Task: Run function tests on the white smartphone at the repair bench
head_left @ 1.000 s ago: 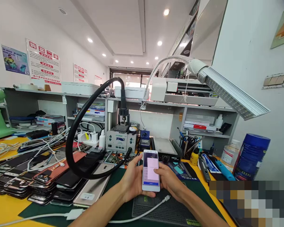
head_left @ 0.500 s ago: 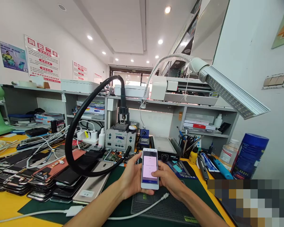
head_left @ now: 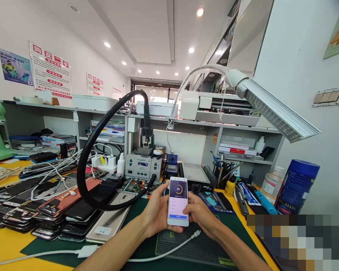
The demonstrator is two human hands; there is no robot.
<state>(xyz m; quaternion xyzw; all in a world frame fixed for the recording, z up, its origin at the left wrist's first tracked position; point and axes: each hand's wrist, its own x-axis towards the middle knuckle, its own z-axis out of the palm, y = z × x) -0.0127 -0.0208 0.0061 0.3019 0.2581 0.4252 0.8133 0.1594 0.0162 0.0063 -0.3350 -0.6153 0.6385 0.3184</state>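
A white smartphone stands tilted towards me, its screen lit with a dark upper part, a round "60" dial and a list over a blue bar. My left hand is closed round the phone's left side, with fingertips showing below its bottom edge. At the right side, my right hand also holds the phone, its thumb over the lower right of the screen. Whether that thumb touches the glass I cannot tell. Under the hands lie a dark ridged mat and a white charging cable with its plug free.
Stacked phones and phone parts crowd the left. A black hose loops from a grey hot-air station. Right of the hands are a tool holder, a blue can and a clear bottle. A lamp hangs above.
The phone's screen has switched from a mostly pale page to one with a dark top, a dial and a list. My right thumb has shifted slightly down and right. Both hands keep their hold.
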